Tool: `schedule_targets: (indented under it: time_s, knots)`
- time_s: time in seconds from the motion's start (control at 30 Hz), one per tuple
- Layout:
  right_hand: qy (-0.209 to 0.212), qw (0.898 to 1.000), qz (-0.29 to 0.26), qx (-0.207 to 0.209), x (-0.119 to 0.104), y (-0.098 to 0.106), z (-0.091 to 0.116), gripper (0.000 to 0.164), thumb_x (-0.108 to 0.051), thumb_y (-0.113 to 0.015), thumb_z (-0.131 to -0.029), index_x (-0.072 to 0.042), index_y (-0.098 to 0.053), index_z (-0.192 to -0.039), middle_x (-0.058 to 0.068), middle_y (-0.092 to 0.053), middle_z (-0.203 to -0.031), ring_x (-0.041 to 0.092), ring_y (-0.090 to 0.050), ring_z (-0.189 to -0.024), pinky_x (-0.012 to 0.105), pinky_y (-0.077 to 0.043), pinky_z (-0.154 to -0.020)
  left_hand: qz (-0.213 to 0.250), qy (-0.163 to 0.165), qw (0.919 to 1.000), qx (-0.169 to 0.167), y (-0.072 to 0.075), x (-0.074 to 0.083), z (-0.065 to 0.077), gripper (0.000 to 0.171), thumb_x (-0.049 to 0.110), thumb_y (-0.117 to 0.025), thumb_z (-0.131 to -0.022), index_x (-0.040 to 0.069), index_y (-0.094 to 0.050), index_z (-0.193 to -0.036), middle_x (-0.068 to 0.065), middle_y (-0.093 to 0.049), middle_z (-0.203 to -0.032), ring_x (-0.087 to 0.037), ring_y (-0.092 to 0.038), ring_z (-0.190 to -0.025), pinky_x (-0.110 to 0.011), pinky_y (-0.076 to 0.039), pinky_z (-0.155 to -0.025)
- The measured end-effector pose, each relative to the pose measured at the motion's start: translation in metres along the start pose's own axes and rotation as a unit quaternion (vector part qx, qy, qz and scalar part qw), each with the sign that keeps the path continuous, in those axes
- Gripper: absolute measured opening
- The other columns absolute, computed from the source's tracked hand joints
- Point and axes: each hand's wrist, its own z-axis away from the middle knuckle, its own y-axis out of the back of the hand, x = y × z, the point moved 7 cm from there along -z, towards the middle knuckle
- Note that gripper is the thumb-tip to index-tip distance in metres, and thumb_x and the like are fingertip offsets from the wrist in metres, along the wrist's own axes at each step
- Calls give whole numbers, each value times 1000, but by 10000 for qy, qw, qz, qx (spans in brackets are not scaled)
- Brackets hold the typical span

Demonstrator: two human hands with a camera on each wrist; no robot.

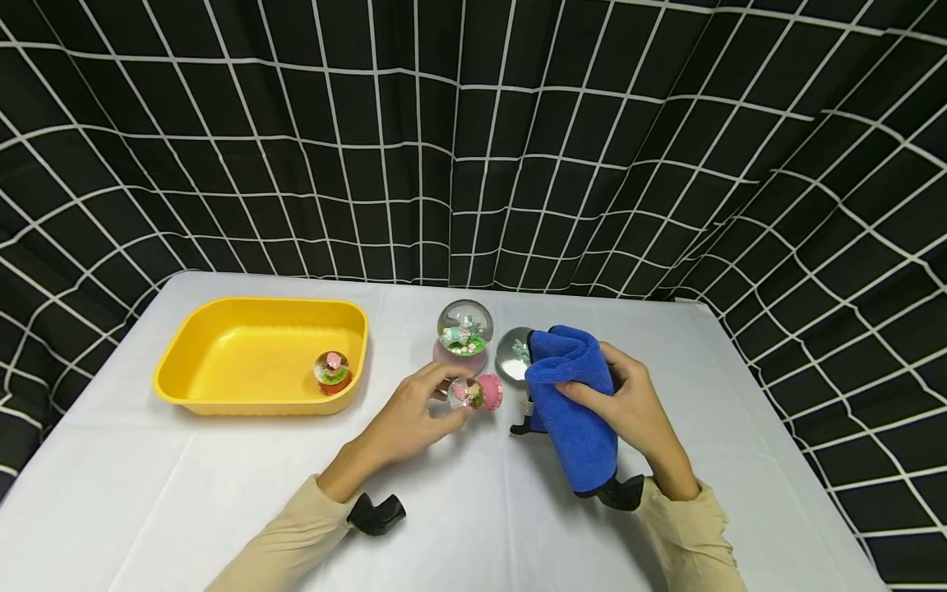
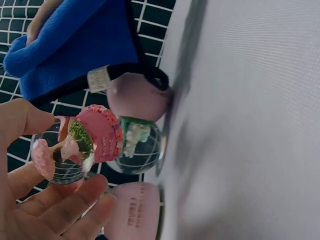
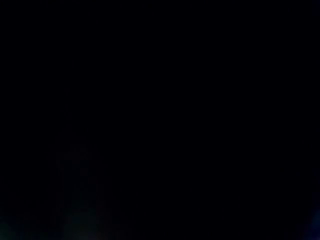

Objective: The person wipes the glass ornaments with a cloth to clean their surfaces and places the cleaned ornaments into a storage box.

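Observation:
My left hand (image 1: 410,418) holds a small snow globe (image 1: 484,393) by its glass ball. It is tipped sideways, its pink base pointing right; a pink-topped figure and green show inside (image 2: 72,150). In my right hand (image 1: 632,403) is a bunched blue cloth (image 1: 573,411) with black edging and a white tag (image 2: 99,79). Just behind the small globe, a larger snow globe (image 1: 464,329) stands upright on a pink base. Another larger globe (image 1: 512,355) lies on its side, its pink base (image 2: 137,97) hidden by the cloth in the head view. The right wrist view is almost wholly black.
To the left stands a yellow tray (image 1: 259,407), with a small red-based snow globe (image 1: 333,374) in its right corner. White cloth covers the table (image 1: 444,534). A black curtain with a white grid (image 1: 414,164) hangs behind and along the sides.

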Motion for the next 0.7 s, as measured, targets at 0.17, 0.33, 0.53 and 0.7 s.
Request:
schedule_targets:
  time_s: [0.17,0.33,0.53,0.7]
  knots:
    - [7,10000,-31,-22,-1,-3,1,42,-7,-75,-85,-5,-63,-125,5,-69,-115,10,-69,-92,27,-58,-77,382,-67,9991,196,9,4,0,42,7,-72,-82,8,-62,-123,-9,-62,-119,-17,-62,-106,-32,-56,-95]
    - [-14,10000,-16,-59,-2,-8,1,43,-9,-75,-85,-6,-63,-126,10,-69,-116,10,-68,-93,27,-58,-78,479,-230,9981,320,14,9,1,45,4,-71,-81,7,-62,-125,-9,-62,-118,-18,-63,-107,-33,-56,-96]
    - [-40,9998,-40,-165,-1,-16,1,42,-9,-76,-84,-6,-64,-125,14,-69,-114,12,-67,-92,28,-57,-78,736,-314,9961,368,15,14,2,50,1,-71,-79,1,-58,-127,-11,-63,-118,-20,-64,-104,-30,-55,-96]
    - [-32,9997,-67,-218,0,-23,2,38,-10,-77,-84,-7,-65,-119,10,-70,-107,11,-67,-88,27,-57,-75,888,-282,9950,356,12,15,2,46,2,-74,-77,2,-59,-120,-12,-62,-117,-19,-63,-105,-31,-55,-97]
